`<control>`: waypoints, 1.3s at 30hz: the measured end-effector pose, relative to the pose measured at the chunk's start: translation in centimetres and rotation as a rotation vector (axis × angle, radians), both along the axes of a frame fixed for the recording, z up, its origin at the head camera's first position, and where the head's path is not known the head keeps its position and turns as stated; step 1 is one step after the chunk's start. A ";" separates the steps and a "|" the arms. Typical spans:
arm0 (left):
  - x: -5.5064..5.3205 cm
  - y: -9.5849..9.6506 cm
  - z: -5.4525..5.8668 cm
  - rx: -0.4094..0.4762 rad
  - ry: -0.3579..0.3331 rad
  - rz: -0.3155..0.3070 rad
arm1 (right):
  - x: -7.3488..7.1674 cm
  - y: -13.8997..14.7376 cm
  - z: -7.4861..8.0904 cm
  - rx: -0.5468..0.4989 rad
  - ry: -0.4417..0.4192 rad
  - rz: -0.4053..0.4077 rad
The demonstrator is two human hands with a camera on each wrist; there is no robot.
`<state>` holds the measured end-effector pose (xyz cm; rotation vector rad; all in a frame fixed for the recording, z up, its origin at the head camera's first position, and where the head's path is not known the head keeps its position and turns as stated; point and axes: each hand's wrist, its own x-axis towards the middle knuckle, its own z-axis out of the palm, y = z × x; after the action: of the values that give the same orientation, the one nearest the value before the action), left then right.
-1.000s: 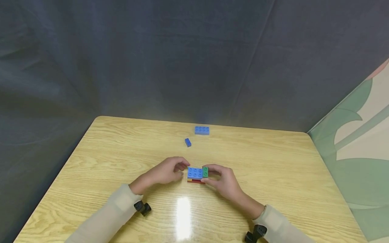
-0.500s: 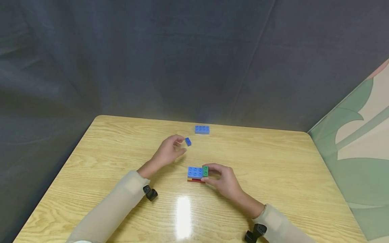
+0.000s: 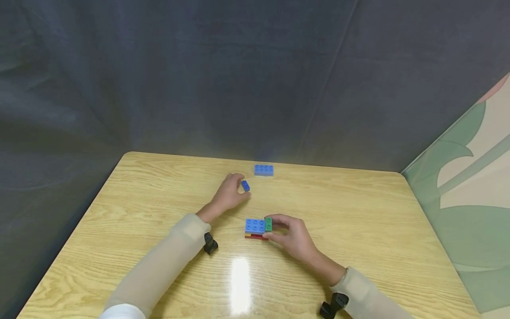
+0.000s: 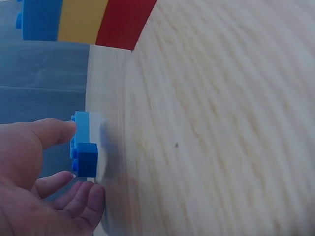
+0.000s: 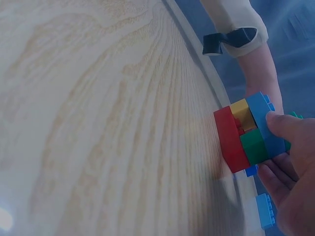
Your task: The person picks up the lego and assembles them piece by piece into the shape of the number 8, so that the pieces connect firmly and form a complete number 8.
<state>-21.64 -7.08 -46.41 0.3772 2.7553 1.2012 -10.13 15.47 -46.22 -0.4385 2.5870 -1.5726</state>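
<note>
Head view shows the right hand (image 3: pixel 294 236) gripping stacked bricks (image 3: pixel 255 226).

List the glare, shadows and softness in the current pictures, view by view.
Head: a bright glare streak on the table, nearer the person than the brick stack; left wrist: soft wood grain, a bluish smudge beside the small blue brick, shadow or reflection unclear; right wrist: a bright spot lower left, a dark shadow below the stack.

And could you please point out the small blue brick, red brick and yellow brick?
Small blue brick (image 3: pixel 245 185): head view, studded top.
Red brick (image 5: pixel 231 139): right wrist view, side face.
Yellow brick (image 5: pixel 243 113): right wrist view, side face.
</note>
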 end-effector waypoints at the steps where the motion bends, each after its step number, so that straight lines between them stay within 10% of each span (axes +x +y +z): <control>1: -0.1 0.1 0.0 -0.002 0.001 0.003 | 0.0 0.0 0.0 0.000 -0.001 0.000; 39: 0.0 0.3 -0.1 -0.019 0.012 0.030 | 0.1 0.0 0.1 0.019 0.038 0.010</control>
<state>-21.61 -6.78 -46.48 0.3434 2.7903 1.1831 -10.01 15.49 -46.17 -0.4829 2.6212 -1.5498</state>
